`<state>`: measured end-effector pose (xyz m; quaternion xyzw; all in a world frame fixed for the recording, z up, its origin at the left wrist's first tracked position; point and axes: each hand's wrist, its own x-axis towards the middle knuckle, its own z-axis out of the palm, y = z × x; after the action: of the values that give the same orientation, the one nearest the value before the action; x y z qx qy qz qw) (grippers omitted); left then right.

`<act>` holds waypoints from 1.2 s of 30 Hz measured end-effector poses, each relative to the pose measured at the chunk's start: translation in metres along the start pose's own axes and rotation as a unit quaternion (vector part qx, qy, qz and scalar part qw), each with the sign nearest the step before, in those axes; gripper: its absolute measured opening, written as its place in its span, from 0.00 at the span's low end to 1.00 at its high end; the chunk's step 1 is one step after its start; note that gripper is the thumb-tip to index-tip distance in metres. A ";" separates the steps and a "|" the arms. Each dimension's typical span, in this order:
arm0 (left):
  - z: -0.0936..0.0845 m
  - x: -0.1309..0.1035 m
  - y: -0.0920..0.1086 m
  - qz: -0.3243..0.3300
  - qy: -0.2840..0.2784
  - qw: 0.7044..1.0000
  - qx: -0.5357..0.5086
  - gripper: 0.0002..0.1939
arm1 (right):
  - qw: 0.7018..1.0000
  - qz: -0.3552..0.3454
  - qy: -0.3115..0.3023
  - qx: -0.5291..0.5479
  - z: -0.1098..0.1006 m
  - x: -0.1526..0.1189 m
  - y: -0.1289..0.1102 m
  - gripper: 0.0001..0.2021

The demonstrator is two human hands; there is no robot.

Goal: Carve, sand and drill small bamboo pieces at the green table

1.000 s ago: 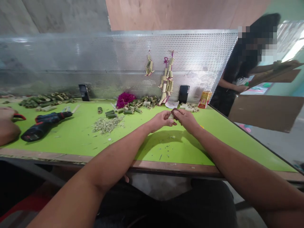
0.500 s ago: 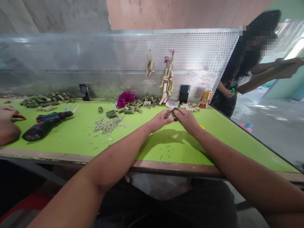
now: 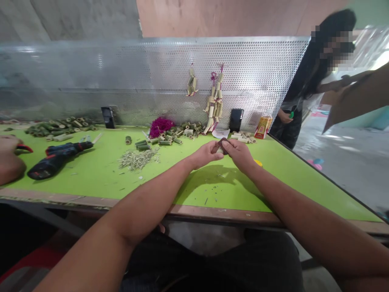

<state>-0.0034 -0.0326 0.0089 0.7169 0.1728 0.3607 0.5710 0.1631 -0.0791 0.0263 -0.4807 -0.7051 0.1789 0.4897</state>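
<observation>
Together, the left hand (image 3: 206, 154) and the right hand (image 3: 238, 152) meet above the green desk (image 3: 91, 174), a little toward its far edge and right of its middle, with their fingertips pinched shut on a small dark piece (image 3: 223, 144) held between them; a pale bit shows against the left fingers, too small to make out. Both hands are lifted clear of the surface, and their shadow falls on the desk toward the near edge, where fine scraps lie scattered. Along the far edge, in front of the perforated metal screen (image 3: 136, 73), sits a pile of short green bamboo tubes (image 3: 176, 134) beside a tuft of magenta fibre (image 3: 160, 126), with a heap of pale shavings (image 3: 138, 158) just nearer. Two strung bundles of bamboo pieces (image 3: 214, 103) hang on the screen, and a dark phone (image 3: 235, 120) leans against it, near a yellow carton (image 3: 263, 127) at the far right corner. A cordless drill (image 3: 56, 156) lies toward the left edge, close to another person's hand (image 3: 9, 162) holding a red-handled tool (image 3: 22, 149). More tubes (image 3: 57, 127) lie at the far left corner. Beyond the right edge stands a person in dark clothes (image 3: 306, 93).
</observation>
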 end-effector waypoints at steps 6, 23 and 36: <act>-0.004 -0.001 0.008 -0.012 0.075 0.997 0.003 0.28 | 0.999 -0.021 -0.030 -0.018 0.000 -0.003 -0.002 0.19; 0.003 0.001 0.003 -0.004 0.088 0.996 0.003 0.25 | 1.000 -0.003 -0.014 -0.021 0.003 -0.003 -0.003 0.20; 0.004 0.005 0.010 0.043 0.079 0.989 -0.113 0.22 | 0.998 0.014 -0.055 -0.013 0.010 -0.006 0.005 0.21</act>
<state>0.0013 -0.0354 0.0196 0.6235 0.1442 0.4581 0.6169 0.1571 -0.0795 0.0153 -0.4861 -0.7264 0.2031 0.4413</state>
